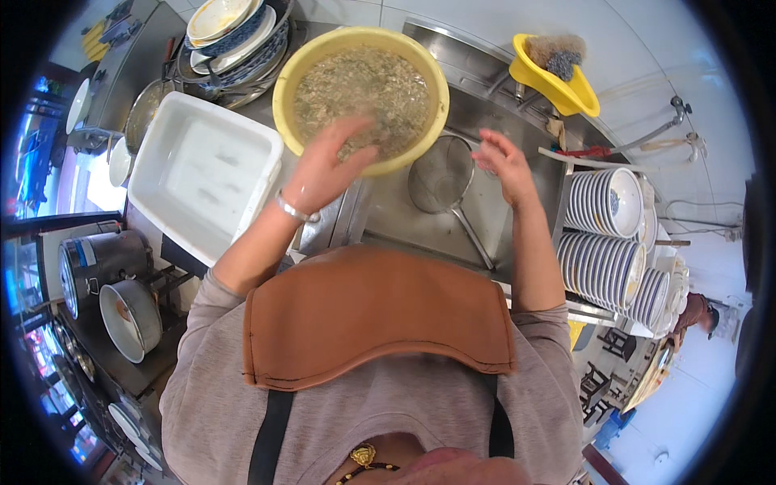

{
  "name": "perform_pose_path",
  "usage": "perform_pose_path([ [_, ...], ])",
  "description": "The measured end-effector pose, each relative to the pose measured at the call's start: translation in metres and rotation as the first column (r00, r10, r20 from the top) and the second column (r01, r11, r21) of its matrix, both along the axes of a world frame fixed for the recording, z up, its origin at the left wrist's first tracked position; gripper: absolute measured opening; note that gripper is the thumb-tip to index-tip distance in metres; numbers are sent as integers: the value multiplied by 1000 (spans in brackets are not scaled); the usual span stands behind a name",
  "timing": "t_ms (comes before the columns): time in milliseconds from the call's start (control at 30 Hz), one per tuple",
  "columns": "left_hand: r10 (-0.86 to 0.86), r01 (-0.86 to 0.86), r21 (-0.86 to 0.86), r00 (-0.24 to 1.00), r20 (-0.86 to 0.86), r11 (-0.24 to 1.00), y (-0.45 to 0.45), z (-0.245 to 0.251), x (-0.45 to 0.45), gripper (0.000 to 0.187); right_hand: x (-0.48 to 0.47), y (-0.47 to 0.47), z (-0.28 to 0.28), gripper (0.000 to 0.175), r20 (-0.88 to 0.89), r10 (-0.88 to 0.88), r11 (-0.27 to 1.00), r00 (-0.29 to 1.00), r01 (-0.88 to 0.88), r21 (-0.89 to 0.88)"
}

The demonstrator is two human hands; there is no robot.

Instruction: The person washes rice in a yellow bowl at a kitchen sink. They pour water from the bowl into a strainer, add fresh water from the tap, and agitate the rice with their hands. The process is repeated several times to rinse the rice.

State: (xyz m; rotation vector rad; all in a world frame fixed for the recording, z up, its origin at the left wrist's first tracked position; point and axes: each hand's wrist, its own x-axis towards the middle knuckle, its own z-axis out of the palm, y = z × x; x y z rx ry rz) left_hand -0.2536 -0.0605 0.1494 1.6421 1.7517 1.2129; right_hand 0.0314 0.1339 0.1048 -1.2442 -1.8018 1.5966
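Observation:
A round yellow plastic basin point(280, 103), filled with cloudy water and many small bits, sits over the left edge of a metal sink point(388, 212). Over the basin's near side is my left hand point(332, 159), fingers spread and slightly blurred; nothing shows in its grasp. My right hand point(502, 163) hovers above the sink, fingers loosely bent and apart, holding nothing. Between the hands, a round wire-mesh strainer point(441, 176) lies in the sink, its metal handle pointing towards me. A white rectangular plastic tub point(203, 163) stands left of the basin, wet inside.
Stacked bowls point(606, 203) and plates point(603, 267) stand right of the sink. A yellow holder point(555, 88) with scrubbers sits behind it, near a hose point(648, 136). Used dishes point(242, 48) are piled at back left. A metal pot point(130, 321) stands far left. Another person point(694, 315) is far right.

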Motion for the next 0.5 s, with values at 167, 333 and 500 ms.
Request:
perform_pose_path([
  [167,318,125,-539,689,651,833,-46,-34,26,42,45,-14,-50,35,-1,-173,919,985,161,-361],
  [333,524,-18,-556,365,770,831,-62,-57,28,43,86,23,-111,29,-62,-185,861,981,131,-492],
  [500,594,-163,-580,365,716,799,-67,-62,65,44,161,28,-249,25,406,-35,789,913,274,-549],
])
